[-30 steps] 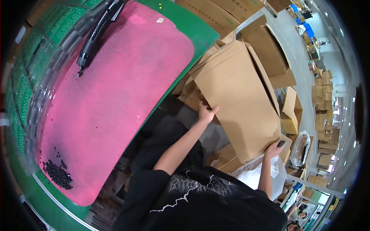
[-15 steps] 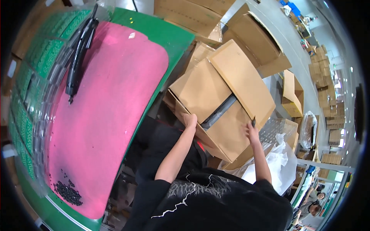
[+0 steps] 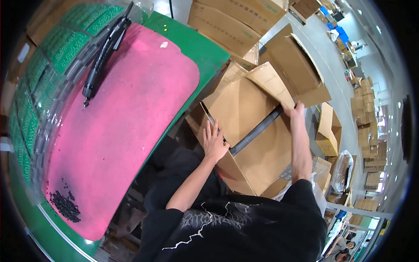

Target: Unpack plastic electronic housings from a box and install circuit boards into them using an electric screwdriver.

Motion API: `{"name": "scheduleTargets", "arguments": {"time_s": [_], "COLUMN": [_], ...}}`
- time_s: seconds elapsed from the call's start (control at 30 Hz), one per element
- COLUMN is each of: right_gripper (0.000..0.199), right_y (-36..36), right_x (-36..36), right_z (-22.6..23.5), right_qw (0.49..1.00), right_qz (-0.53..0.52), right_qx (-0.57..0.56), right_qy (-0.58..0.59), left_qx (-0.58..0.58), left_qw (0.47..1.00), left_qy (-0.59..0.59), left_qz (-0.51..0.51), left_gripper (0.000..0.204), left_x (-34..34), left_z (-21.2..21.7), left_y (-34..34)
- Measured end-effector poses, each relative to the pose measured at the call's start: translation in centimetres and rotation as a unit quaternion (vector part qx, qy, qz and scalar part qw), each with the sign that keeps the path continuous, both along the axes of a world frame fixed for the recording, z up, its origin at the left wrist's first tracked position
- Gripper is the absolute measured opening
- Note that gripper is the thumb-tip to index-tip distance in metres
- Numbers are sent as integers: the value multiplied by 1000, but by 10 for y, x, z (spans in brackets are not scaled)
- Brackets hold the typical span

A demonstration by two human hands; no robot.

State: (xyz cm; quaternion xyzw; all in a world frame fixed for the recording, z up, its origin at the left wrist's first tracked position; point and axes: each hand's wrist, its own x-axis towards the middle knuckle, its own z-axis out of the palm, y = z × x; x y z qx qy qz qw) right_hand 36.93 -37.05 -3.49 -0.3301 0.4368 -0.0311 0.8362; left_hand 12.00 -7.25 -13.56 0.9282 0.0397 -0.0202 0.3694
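Right of the counter (image 3: 196,41): cardboard box (image 3: 241,121), half-closed imo
Flaps (image 3: 267,150): two down, far flap (image 3: 274,83) not yet, looks like
Left hand (image 3: 215,143): spread on box's left edge
Right hand (image 3: 294,112): at far flap, can't tell grip

Heap of small black pieces (image 3: 65,206) on a pink mat (image 3: 131,113), black power screwdriver (image 3: 103,62) along its edge, green table (image 3: 192,44) beneath.

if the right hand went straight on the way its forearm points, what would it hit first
Probably the open brown carton standing beyond the right hand, though depth is unclear. If it sits lower, the raised flap at the fingers could come first.
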Motion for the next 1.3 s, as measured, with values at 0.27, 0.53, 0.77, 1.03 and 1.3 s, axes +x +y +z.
{"name": "scheduleTargets", "arguments": {"time_s": [0.27, 0.53, 0.77, 1.03, 1.3], "right_gripper": [43, 34, 21, 23, 26], "right_y": [38, 60, 105, 129, 179], "right_x": [-105, 10, 89, 130, 122], "right_z": [-72, -42, -42, -34, -10], "right_qw": [915, 588, 245, 45, -69], "right_qz": [305, 529, 551, 562, 629], "right_qx": [-265, -607, -792, -808, -747], "right_qy": [16, -74, -94, -175, -203], "left_qx": [86, 227, 331, 415, 143], "left_qw": [988, 961, 931, 890, 955], "left_qy": [-108, 76, 129, -47, -146], "left_qz": [-67, -140, -81, -181, -213], "left_gripper": [48, 66, 83, 88, 46], "left_x": [25, 70, 75, 59, 31], "left_z": [-9, 9, 7, -38, -22], "left_y": [-29, -21, -43, -62, -74]}}
